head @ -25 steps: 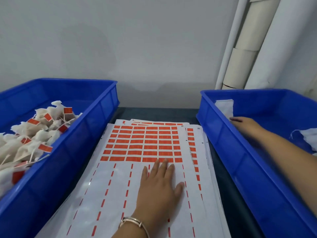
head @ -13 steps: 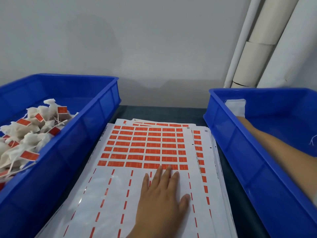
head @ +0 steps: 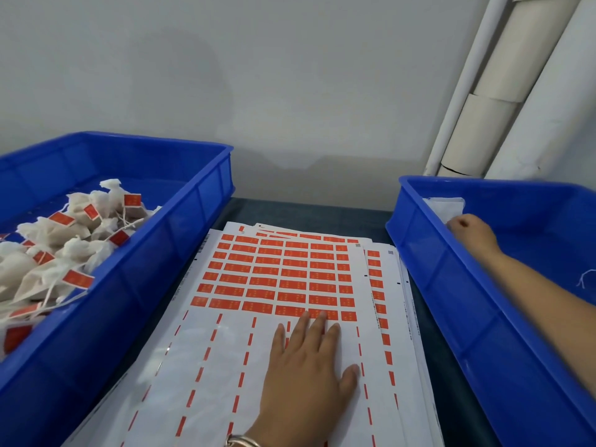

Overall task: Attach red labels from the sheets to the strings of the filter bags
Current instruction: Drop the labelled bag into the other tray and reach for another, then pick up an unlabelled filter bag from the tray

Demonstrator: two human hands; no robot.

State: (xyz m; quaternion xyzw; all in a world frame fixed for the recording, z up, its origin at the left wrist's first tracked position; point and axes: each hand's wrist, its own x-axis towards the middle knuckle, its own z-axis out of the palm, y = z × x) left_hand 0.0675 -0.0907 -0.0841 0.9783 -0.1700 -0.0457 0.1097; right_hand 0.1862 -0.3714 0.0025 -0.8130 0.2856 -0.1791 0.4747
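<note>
A stack of white label sheets (head: 225, 366) lies between two blue bins; red labels (head: 283, 275) fill the top sheet's far half, and the near half is peeled. My left hand (head: 306, 375) rests flat on the top sheet, fingers spread, fingertips at the nearest label row. My right hand (head: 472, 235) is inside the right bin (head: 419, 253), fingers curled on the lower edge of a white filter bag (head: 446, 204) in the far corner. The left bin (head: 180, 240) holds several filter bags with red labels on their strings (head: 64, 250).
A white string of another bag (head: 585, 280) shows at the right bin's right edge. White pipes (head: 483, 124) run up the grey wall behind the right bin. The dark table top (head: 306, 214) shows past the sheets. A bracelet (head: 242, 441) is on my left wrist.
My right hand, flat beside the white bag a second ago and then hidden behind the bin wall, now has its fingers curled on the bag. My left hand has stayed on the sheet.
</note>
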